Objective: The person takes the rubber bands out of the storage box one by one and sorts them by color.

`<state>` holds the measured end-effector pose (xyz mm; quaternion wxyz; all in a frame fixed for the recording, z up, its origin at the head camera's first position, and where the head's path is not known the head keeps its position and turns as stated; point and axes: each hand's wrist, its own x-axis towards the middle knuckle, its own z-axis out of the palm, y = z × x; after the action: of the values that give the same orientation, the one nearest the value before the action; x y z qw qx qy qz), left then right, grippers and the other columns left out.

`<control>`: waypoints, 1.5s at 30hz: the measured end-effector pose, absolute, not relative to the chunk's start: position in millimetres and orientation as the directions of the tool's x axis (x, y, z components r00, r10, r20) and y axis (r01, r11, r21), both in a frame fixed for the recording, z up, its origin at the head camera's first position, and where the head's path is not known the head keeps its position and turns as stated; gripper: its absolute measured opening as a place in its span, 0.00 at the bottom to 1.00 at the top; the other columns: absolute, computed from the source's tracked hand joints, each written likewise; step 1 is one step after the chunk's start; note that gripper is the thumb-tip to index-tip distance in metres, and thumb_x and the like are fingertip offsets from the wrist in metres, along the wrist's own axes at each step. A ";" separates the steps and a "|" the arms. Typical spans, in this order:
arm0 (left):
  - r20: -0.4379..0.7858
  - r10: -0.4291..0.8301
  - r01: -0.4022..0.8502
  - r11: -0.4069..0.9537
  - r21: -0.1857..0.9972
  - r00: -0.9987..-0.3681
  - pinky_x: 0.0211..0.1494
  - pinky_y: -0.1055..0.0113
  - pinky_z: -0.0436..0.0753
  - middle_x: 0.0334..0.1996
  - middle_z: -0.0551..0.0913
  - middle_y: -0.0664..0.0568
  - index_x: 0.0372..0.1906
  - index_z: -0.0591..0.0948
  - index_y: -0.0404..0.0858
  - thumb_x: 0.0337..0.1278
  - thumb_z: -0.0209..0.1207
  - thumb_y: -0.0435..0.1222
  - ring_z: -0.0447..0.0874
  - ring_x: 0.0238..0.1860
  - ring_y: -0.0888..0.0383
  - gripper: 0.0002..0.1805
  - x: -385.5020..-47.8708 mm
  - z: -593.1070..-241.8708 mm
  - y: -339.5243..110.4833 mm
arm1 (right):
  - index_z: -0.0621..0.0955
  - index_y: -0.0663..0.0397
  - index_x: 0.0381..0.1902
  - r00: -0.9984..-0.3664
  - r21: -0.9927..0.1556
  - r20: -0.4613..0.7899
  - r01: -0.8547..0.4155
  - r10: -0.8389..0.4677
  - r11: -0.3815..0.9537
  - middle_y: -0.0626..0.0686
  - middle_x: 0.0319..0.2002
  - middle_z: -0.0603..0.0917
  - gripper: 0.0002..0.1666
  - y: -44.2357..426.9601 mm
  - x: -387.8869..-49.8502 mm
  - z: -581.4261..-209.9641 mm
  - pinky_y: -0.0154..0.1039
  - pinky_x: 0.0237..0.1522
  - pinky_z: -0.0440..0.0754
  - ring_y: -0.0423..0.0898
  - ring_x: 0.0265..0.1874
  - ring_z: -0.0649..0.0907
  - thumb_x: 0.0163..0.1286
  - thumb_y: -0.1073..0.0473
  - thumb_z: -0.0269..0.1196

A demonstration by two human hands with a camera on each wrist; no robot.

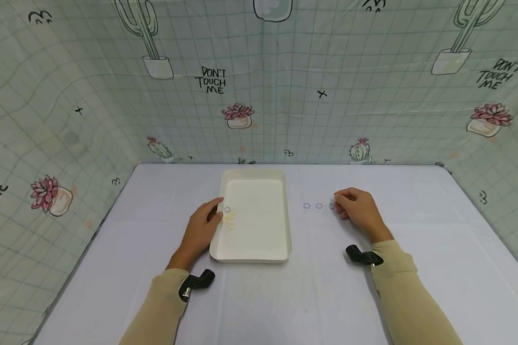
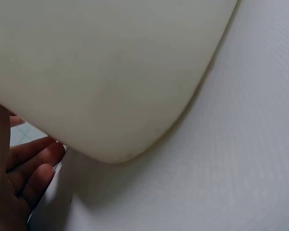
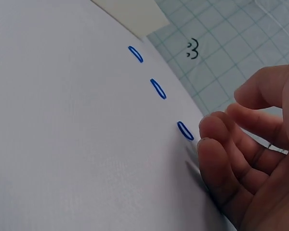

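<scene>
At the left rim of the white tray (image 1: pixel 254 261), my left hand (image 1: pixel 200 227) rests with relaxed fingers; its fingertips (image 2: pixel 58 151) show beside the tray's edge (image 2: pixel 111 96) in the left wrist view. Inside the tray's left part lie a blue ring (image 1: pixel 227 209) and several yellow rings (image 1: pixel 231 226). Right of the tray, three blue rings (image 1: pixel 319 206) form a row on the white table. My right hand (image 1: pixel 358 211) is by the rightmost ring (image 3: pixel 185 131), its fingers loosely bent, a gap between thumb and forefinger, nothing visible held.
The white-covered table (image 1: pixel 250 306) meets a grid-patterned cloth (image 1: pixel 285 120) with plant drawings behind and at both sides. Black wrist devices sit on the left sleeve (image 1: pixel 155 306) and right sleeve (image 1: pixel 407 297).
</scene>
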<state>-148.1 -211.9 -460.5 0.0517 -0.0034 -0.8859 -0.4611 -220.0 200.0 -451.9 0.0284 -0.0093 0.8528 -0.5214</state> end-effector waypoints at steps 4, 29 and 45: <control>0.086 -0.040 0.047 0.584 0.811 -0.996 0.56 0.52 0.73 0.56 0.77 0.45 0.73 0.71 0.45 0.74 0.53 0.39 0.75 0.51 0.50 0.25 -149.7 -461.1 -212.0 | 0.81 0.66 0.52 -0.997 -0.901 -0.047 0.019 -0.054 0.433 0.61 0.38 0.84 0.22 197.7 -222.2 -448.9 0.38 0.31 0.83 0.46 0.29 0.82 0.76 0.50 0.59; 0.103 -0.048 0.056 0.585 0.809 -0.994 0.60 0.51 0.73 0.58 0.77 0.45 0.71 0.73 0.45 0.73 0.54 0.39 0.75 0.54 0.50 0.24 -148.5 -458.0 -209.9 | 0.79 0.69 0.57 -0.984 -0.957 -0.039 -0.014 -0.175 0.289 0.61 0.42 0.84 0.24 164.9 -219.0 -433.8 0.39 0.37 0.83 0.45 0.36 0.84 0.77 0.52 0.58; 0.108 -0.047 0.062 0.576 0.815 -0.993 0.60 0.50 0.73 0.59 0.77 0.45 0.71 0.73 0.44 0.73 0.54 0.39 0.76 0.55 0.49 0.24 -148.5 -457.3 -209.2 | 0.80 0.66 0.55 -0.959 -0.973 -0.074 0.009 -0.274 0.229 0.59 0.40 0.83 0.23 116.1 -230.9 -409.0 0.43 0.38 0.82 0.50 0.37 0.83 0.76 0.51 0.59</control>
<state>-148.5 -209.2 -457.3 0.0590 -0.0041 -0.8856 -0.4606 -230.9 116.1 -409.0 0.1151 -0.0854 0.7754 -0.6150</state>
